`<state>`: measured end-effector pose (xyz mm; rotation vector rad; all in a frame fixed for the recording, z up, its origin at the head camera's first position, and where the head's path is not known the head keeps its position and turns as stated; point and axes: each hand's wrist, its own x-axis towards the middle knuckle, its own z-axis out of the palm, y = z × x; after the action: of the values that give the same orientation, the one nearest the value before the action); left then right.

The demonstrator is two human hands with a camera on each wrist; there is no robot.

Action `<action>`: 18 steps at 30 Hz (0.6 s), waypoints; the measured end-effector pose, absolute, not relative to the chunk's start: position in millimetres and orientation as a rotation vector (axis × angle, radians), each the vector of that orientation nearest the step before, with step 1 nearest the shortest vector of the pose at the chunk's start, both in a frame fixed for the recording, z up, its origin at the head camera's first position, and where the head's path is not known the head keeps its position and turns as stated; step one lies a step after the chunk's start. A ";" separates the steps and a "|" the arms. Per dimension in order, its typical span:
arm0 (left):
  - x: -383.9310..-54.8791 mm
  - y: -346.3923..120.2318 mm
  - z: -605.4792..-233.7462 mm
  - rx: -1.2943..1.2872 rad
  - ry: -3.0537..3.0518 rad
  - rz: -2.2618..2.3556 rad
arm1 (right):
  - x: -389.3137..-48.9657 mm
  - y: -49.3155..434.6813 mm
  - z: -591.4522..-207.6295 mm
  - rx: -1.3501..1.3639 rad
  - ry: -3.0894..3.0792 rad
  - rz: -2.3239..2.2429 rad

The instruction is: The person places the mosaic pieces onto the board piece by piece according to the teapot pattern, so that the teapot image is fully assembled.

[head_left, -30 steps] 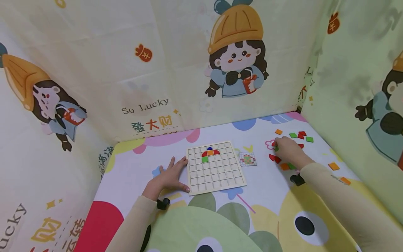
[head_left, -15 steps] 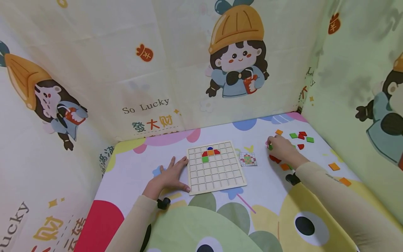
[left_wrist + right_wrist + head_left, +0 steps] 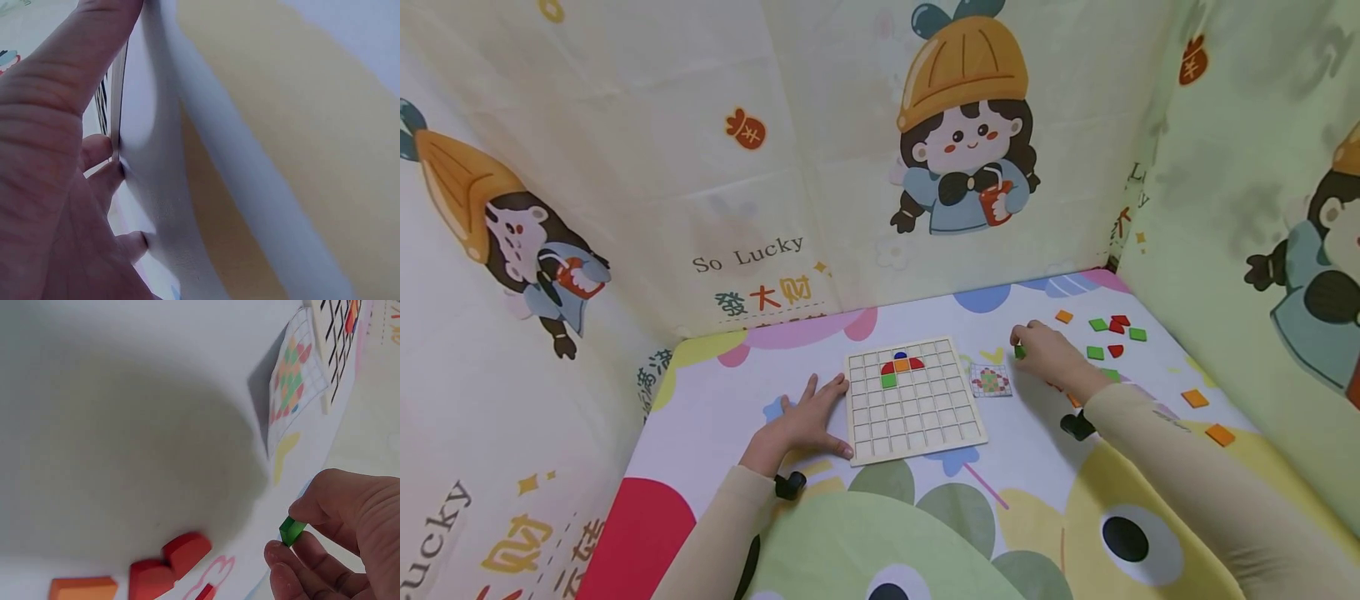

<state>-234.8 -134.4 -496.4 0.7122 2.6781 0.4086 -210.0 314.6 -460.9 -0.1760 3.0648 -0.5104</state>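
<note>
Between thumb and fingers, my right hand pinches a green square tile, held above the cloth just right of the pattern card. My left hand rests at the left edge of the wooden grid board, its fingers spread and touching the frame. Near the board's top sit a blue piece, an orange square flanked by two red rounded pieces, and a green square beneath the left red one. The card shows a coloured pattern on a grid.
Loose tiles lie on the right side of the table: several green squares, several red rounded pieces and several orange squares. A printed cloth covers the table. Fabric walls rise behind and at both sides.
My right hand has moved left from among the loose tiles toward the card, carrying the green tile. My left hand stays at the board's edge.
</note>
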 end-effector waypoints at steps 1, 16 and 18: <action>-234.7 -134.7 -497.1 0.712 2.678 0.411 | -210.9 312.9 -461.8 -0.186 3.072 -0.509; -233.9 -133.6 -497.0 0.707 2.683 0.416 | -221.0 280.2 -458.8 -0.268 3.072 -0.462; -234.2 -133.2 -497.0 0.702 2.682 0.410 | -221.8 275.5 -457.8 -0.283 3.063 -0.457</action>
<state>-234.2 -133.2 -497.0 0.7017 2.6817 0.4104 -221.8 275.5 -457.8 -0.2828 3.0631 -0.4570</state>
